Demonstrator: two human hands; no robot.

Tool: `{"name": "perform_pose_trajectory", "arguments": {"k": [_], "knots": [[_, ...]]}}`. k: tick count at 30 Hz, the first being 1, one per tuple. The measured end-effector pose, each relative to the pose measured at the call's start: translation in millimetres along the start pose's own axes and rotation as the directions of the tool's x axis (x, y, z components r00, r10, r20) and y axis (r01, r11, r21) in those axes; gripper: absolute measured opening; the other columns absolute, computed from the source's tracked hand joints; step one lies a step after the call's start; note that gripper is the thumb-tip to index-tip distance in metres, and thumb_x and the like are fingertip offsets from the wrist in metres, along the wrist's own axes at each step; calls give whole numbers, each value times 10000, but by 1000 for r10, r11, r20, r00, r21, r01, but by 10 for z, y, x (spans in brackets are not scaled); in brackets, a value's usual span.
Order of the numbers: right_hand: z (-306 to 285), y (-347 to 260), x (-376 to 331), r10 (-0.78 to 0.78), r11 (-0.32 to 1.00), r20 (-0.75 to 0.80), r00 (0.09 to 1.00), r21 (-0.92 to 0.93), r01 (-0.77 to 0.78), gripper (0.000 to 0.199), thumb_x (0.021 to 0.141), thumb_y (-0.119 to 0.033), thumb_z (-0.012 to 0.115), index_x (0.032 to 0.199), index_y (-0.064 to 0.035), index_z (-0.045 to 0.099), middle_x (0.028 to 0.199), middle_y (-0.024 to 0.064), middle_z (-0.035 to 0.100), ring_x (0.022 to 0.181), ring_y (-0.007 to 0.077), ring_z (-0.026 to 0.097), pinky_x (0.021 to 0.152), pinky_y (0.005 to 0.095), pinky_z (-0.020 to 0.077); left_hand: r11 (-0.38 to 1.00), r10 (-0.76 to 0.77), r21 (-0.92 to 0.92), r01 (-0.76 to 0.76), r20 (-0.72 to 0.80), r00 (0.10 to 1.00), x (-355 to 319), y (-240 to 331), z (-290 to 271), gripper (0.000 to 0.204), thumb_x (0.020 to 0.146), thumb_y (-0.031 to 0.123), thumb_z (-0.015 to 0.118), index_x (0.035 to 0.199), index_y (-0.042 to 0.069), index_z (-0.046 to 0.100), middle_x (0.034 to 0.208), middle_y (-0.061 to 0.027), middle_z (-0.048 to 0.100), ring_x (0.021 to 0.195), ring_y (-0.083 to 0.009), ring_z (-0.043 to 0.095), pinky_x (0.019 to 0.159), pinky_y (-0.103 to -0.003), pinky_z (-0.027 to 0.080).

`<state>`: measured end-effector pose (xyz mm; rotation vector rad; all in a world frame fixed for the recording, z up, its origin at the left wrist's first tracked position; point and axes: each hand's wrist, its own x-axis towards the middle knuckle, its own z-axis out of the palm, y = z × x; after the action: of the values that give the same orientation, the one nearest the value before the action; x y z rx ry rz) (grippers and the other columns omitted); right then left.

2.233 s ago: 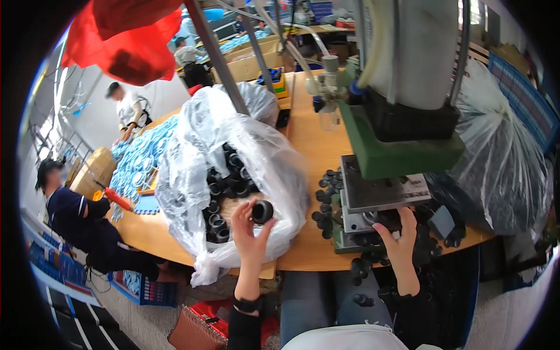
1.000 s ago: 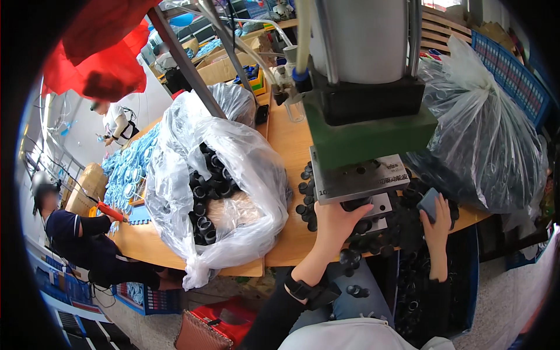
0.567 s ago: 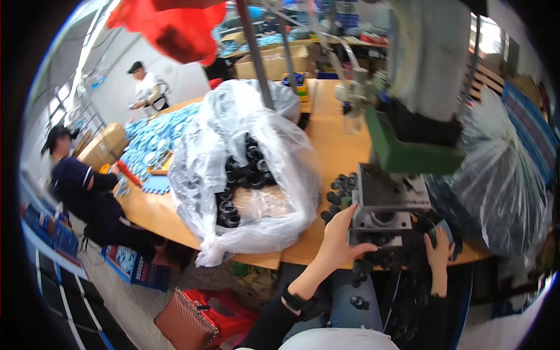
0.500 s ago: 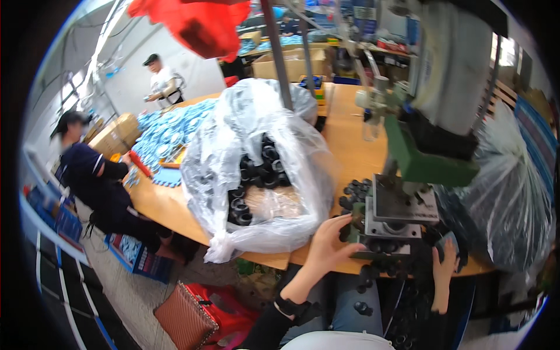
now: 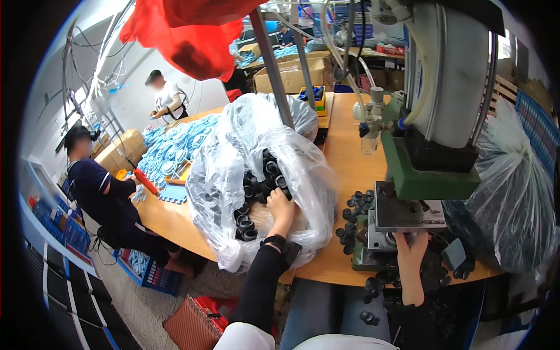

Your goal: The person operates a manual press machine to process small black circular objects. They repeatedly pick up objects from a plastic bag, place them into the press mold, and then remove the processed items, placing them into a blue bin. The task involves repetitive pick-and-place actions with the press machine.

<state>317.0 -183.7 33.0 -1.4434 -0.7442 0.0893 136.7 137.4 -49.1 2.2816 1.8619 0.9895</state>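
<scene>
Inside the clear plastic bag (image 5: 216, 175), my left hand (image 5: 281, 206) reaches among several small black round plastic parts (image 5: 248, 224). Its fingers are curled at the parts; whatever is between the fingertips is hidden. My right hand (image 5: 411, 254) is at the lower die (image 5: 363, 256) of a green bench press (image 5: 429, 175), just below the steel upper block (image 5: 405, 210). Thumb and fingers point in under that block, so their tips are hidden and I cannot see what they hold. To the right of this hand, a grey-blue block (image 5: 454, 254) lies among black parts.
Loose black parts (image 5: 353, 213) lie left of the press, and others rest by my lap. A large filled plastic bag (image 5: 513, 198) stands at the right. Light-blue pieces (image 5: 175, 143) cover the far left table, where a person (image 5: 102, 181) holds a red tool (image 5: 146, 182).
My left hand has gone from the die's left side into the plastic bag. My right hand has moved left, from beside the grey-blue block to the die. The head view has shifted slightly.
</scene>
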Motion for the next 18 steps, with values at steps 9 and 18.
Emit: {"name": "perform_pose_trajectory", "arguments": {"k": [9, 18], "knots": [[-91, 62, -141, -268, 790, 93, 959, -548, 275, 543, 741, -316, 746, 1143, -21, 533, 1090, 151, 558, 1092, 295, 472, 934, 409, 270, 601, 287, -745, -289, -135, 948, -763, 459, -1089, 746, 729, -5, 698, 1385, -18, 342, 1175, -130, 419, 952, -189, 548, 693, -256, 513], [-1289, 62, -807, -26, 905, -227, 974, -419, -73, 503, 754, -111, 718, 1208, -1, 529, 1196, 141, 563, 1121, 265, 520, 976, 348, 371, 452, 680, -851, -267, 135, 721, -1466, 1657, -1337, 428, 687, 126, 766, 1081, 56, 611, 1013, -108, 614, 881, -282, 564, 732, -342, 463]]}}
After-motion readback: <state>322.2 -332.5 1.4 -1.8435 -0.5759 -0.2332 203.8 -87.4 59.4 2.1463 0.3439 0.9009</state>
